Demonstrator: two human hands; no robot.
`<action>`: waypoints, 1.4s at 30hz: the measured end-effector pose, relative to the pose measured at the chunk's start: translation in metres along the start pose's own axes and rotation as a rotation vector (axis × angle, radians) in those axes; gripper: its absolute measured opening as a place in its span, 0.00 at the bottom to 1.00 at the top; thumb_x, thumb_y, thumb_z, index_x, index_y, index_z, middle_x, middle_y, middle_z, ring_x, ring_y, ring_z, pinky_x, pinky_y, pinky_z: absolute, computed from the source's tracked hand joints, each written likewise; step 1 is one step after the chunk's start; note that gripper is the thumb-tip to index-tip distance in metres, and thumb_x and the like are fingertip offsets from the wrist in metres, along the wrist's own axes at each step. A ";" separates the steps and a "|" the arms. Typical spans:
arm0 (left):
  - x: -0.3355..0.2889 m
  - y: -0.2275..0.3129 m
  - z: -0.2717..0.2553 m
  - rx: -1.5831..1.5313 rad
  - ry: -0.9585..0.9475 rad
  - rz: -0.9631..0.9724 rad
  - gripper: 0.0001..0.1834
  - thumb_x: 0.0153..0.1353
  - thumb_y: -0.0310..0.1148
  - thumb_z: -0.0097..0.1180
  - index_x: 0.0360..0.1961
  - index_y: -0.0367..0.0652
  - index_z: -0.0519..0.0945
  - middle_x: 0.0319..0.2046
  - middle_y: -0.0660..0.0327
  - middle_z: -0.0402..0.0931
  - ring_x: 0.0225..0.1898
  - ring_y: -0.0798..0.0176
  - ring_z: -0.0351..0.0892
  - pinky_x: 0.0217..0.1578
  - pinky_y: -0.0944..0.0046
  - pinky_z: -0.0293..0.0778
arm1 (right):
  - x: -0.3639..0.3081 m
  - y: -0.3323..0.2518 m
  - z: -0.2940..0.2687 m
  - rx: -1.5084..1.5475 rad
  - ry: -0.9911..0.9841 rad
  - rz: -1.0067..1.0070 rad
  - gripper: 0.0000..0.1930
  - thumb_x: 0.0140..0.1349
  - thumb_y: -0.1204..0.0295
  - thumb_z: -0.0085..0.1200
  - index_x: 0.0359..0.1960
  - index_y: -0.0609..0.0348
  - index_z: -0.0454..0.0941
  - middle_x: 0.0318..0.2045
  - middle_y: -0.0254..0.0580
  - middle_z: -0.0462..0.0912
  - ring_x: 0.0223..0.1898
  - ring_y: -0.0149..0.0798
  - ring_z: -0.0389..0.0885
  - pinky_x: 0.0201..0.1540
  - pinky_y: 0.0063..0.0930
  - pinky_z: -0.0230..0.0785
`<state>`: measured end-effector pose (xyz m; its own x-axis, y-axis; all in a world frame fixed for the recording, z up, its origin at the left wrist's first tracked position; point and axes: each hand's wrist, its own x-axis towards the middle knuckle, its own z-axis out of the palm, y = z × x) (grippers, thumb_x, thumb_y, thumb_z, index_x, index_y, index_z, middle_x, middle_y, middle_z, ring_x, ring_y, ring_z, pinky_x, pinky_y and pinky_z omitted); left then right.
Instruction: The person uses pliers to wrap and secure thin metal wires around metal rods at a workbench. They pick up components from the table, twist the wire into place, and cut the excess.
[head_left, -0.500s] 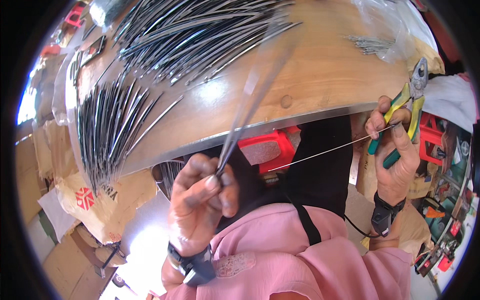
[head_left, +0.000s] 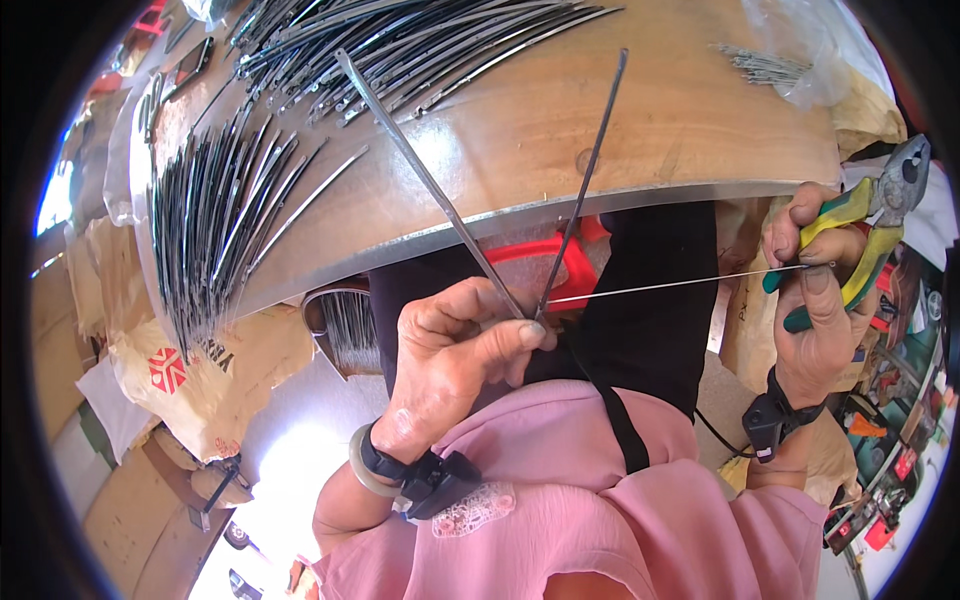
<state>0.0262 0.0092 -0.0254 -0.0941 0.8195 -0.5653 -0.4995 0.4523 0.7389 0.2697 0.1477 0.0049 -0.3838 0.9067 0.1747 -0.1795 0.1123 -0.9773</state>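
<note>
My left hand (head_left: 450,345) pinches the lower ends of two slim metal strips, thumb over fingers. One grey strip (head_left: 420,168) slants up to the left and a darker strip (head_left: 588,168) up to the right, so they spread in a V. In my right hand (head_left: 822,325) is a pair of pliers (head_left: 905,180) with green and yellow handles, its head pointing up and away. The same hand's thumb and finger also grip one end of a thin wire (head_left: 690,284). It runs leftward to the fingertips of my left hand, where contact cannot be made out.
A large heap of dark strips (head_left: 420,60) covers the table's far left, with a fanned bundle (head_left: 225,220) nearer. Thin wires (head_left: 765,68) lie by a plastic bag (head_left: 800,90) at far right. The metal table edge (head_left: 400,238) and a red stool (head_left: 575,275) lie beyond my hands.
My left hand has moved right and turned, and the strips in it now spread apart. My right hand has shifted slightly right with the pliers and wire. The wire's free end now meets the left fingertips' area.
</note>
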 end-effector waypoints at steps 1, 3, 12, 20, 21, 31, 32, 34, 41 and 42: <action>0.002 -0.003 -0.003 0.021 0.015 -0.004 0.06 0.57 0.20 0.62 0.35 0.30 0.80 0.28 0.49 0.82 0.18 0.70 0.72 0.18 0.74 0.63 | 0.000 0.001 -0.002 -0.006 -0.009 -0.012 0.07 0.62 0.74 0.56 0.38 0.63 0.73 0.48 0.54 0.71 0.40 0.37 0.72 0.45 0.30 0.66; 0.007 -0.008 -0.009 0.017 0.011 0.012 0.06 0.57 0.20 0.62 0.36 0.31 0.80 0.28 0.50 0.82 0.18 0.71 0.71 0.18 0.74 0.63 | 0.001 0.002 0.000 0.028 0.023 -0.021 0.08 0.61 0.74 0.57 0.38 0.64 0.73 0.48 0.54 0.71 0.40 0.37 0.72 0.44 0.29 0.67; 0.006 0.001 0.001 0.190 -0.140 -0.156 0.05 0.56 0.18 0.61 0.35 0.31 0.81 0.27 0.57 0.82 0.26 0.71 0.77 0.29 0.72 0.75 | 0.004 0.012 0.015 -0.705 -0.330 -0.064 0.07 0.57 0.73 0.60 0.32 0.65 0.79 0.42 0.49 0.77 0.41 0.40 0.75 0.47 0.34 0.67; -0.001 0.003 -0.005 0.281 -0.139 -0.217 0.07 0.57 0.18 0.60 0.37 0.29 0.81 0.26 0.61 0.81 0.29 0.73 0.78 0.31 0.72 0.75 | 0.026 0.019 0.034 -0.930 -0.671 -0.301 0.16 0.36 0.78 0.65 0.30 0.63 0.76 0.43 0.46 0.76 0.41 0.53 0.71 0.48 0.44 0.64; -0.003 0.001 -0.005 0.272 -0.128 -0.202 0.07 0.57 0.18 0.60 0.37 0.29 0.81 0.26 0.62 0.80 0.29 0.73 0.78 0.31 0.72 0.76 | 0.025 0.021 0.035 -0.928 -0.680 -0.304 0.16 0.35 0.78 0.65 0.30 0.64 0.76 0.43 0.46 0.76 0.41 0.53 0.70 0.47 0.44 0.64; 0.007 0.015 -0.017 0.283 -0.262 0.005 0.15 0.56 0.15 0.57 0.46 0.33 0.83 0.30 0.62 0.81 0.39 0.70 0.79 0.47 0.69 0.74 | 0.018 0.018 0.038 -0.946 -0.698 -0.286 0.14 0.34 0.80 0.60 0.28 0.65 0.76 0.41 0.47 0.75 0.41 0.52 0.69 0.45 0.44 0.62; 0.011 0.019 -0.017 0.293 -0.297 -0.028 0.14 0.57 0.16 0.57 0.45 0.33 0.83 0.31 0.62 0.81 0.38 0.69 0.79 0.46 0.69 0.74 | 0.016 0.019 0.039 -0.940 -0.688 -0.316 0.14 0.34 0.80 0.60 0.28 0.65 0.76 0.41 0.47 0.75 0.40 0.51 0.70 0.45 0.45 0.62; 0.015 0.021 -0.014 0.304 -0.323 -0.119 0.12 0.59 0.18 0.56 0.45 0.33 0.83 0.32 0.62 0.81 0.36 0.68 0.79 0.42 0.68 0.75 | 0.012 0.023 0.041 -0.926 -0.670 -0.385 0.14 0.32 0.80 0.58 0.27 0.66 0.76 0.40 0.48 0.75 0.39 0.49 0.71 0.45 0.46 0.60; 0.017 0.019 0.010 0.148 -0.309 -0.371 0.10 0.66 0.32 0.55 0.41 0.34 0.76 0.23 0.62 0.74 0.19 0.71 0.69 0.20 0.69 0.64 | 0.005 0.028 0.046 -0.850 -0.648 -0.382 0.13 0.33 0.79 0.58 0.27 0.63 0.76 0.40 0.46 0.77 0.38 0.47 0.75 0.47 0.49 0.59; 0.014 0.014 0.009 0.081 -0.231 -0.415 0.10 0.67 0.33 0.55 0.39 0.35 0.76 0.22 0.63 0.73 0.17 0.71 0.67 0.17 0.69 0.61 | 0.007 0.030 0.046 -0.884 -0.614 -0.410 0.12 0.34 0.78 0.59 0.26 0.62 0.76 0.40 0.45 0.77 0.39 0.48 0.75 0.47 0.50 0.59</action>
<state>0.0262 0.0300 -0.0195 0.2970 0.6166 -0.7291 -0.3851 0.7760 0.4995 0.2204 0.1384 -0.0179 -0.8633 0.4128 0.2905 0.2118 0.8187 -0.5338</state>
